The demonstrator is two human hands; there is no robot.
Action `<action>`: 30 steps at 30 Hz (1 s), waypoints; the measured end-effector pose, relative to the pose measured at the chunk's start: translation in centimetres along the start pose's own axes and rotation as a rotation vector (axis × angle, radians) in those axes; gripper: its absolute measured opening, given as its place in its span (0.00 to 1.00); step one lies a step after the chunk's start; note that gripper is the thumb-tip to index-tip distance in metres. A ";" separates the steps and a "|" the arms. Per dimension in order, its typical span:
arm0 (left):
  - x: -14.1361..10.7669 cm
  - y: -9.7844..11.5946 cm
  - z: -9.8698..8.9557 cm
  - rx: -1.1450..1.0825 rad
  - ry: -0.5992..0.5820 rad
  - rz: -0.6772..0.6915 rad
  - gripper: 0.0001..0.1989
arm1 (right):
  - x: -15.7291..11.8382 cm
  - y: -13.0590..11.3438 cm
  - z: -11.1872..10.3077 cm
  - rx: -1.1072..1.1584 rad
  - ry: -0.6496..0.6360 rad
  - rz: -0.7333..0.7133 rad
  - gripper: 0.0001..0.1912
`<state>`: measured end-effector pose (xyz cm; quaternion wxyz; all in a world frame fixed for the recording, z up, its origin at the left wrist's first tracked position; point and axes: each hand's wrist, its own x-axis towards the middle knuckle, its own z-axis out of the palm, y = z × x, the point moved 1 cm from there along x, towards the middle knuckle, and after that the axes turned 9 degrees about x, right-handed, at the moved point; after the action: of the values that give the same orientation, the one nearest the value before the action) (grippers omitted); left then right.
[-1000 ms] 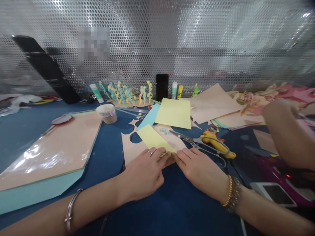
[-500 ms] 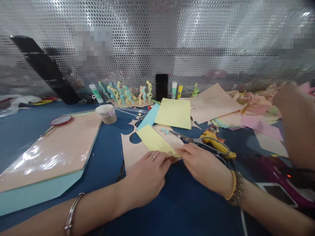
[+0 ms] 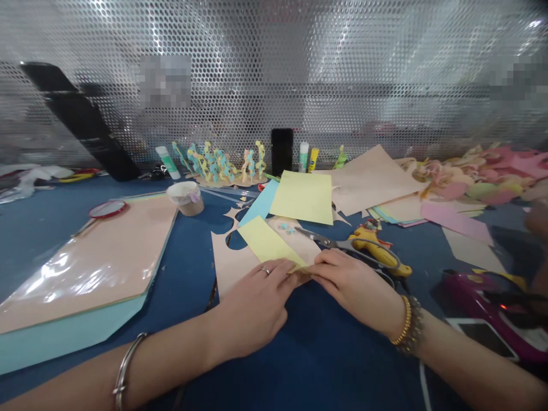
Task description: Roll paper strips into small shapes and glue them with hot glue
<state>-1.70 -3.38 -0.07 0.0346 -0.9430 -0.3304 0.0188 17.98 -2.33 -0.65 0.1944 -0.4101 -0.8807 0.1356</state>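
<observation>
The one camera, head-worn, looks from close on the near side of the yellow paper strip (image 3: 270, 242), forward and down across the table (image 3: 295, 365), toward the perforated wall (image 3: 240, 68) beyond it.

silver bangle (image 3: 121, 374), gold beaded bracelet (image 3: 406, 321), ring (image 3: 266, 271)

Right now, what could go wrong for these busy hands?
The pale yellow paper strip might crease crookedly if the left hand and right hand work its near edge unevenly. The scissors lie just beyond the right hand, so it could knock them. That might scatter the small blue scraps nearby.
</observation>
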 end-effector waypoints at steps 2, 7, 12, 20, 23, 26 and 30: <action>0.0 0.0 0.1 0.012 -0.004 0.016 0.26 | 0.1 -0.1 0.2 -0.049 -0.024 0.003 0.09; 0.0 0.1 0.1 0.061 -0.001 0.057 0.26 | 0.0 -0.2 0.5 -0.143 -0.072 -0.006 0.08; -0.1 0.0 0.1 0.041 -0.005 0.048 0.26 | 0.0 -0.4 0.5 -0.216 -0.074 -0.029 0.08; 0.0 0.0 -0.3 -0.026 -0.006 0.005 0.27 | 0.4 -0.4 0.5 -0.139 -0.075 -0.023 0.10; 0.1 0.1 -0.6 -0.048 -0.020 -0.030 0.25 | 0.5 -0.4 0.5 -0.137 -0.078 -0.013 0.09; 0.2 0.2 -0.8 -0.055 -0.024 -0.037 0.22 | 0.4 -0.5 0.5 -0.140 -0.076 -0.015 0.08; 0.3 0.2 -1.0 -0.047 -0.016 -0.041 0.19 | 0.3 -0.6 0.4 -0.141 -0.082 -0.011 0.08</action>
<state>-1.28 -3.38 0.87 0.0099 -0.9364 -0.3502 0.0180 17.22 -2.52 -0.65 0.1294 -0.4118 -0.8976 0.0890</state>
